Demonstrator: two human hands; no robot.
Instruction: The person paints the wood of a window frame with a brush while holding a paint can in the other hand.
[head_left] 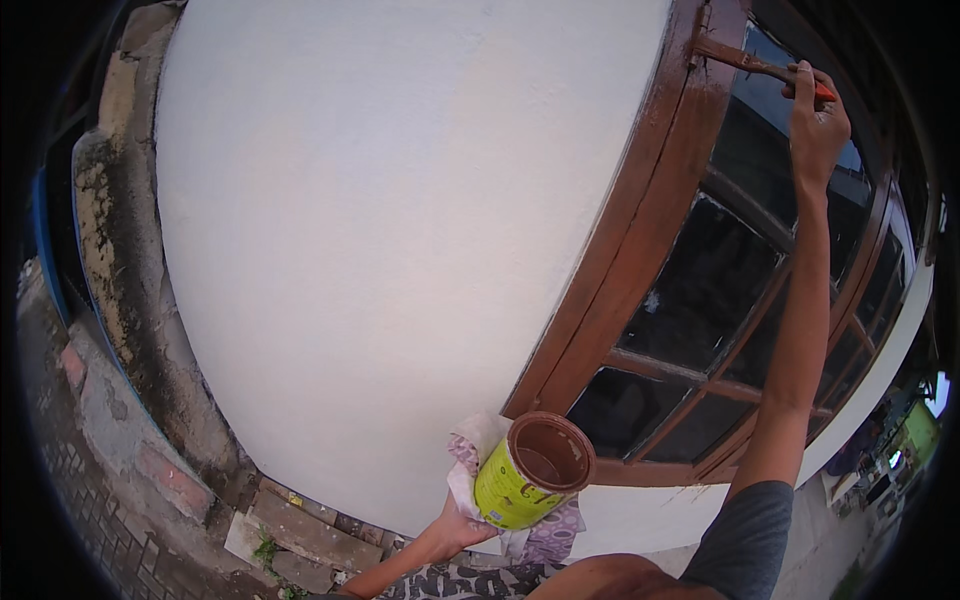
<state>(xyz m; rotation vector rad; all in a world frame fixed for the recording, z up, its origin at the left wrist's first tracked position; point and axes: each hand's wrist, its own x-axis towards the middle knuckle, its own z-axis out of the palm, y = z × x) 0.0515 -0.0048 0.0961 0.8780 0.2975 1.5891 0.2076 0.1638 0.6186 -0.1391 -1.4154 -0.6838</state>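
My right hand (pixel 818 125), raised, fingers closed around a paintbrush (pixel 745 62); bristles touch the brown window frame (pixel 640 230) near its top. My left hand (pixel 452 530), low, grips 1 open paint can (pixel 530 475) wrapped in cloth (pixel 462 462).

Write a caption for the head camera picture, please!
Right hand brushes brown paint on window frame; left hand holds paint can.

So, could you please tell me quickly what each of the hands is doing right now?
Left hand: closed, holding the paint can with a cloth.
Right hand: closed on the paintbrush.
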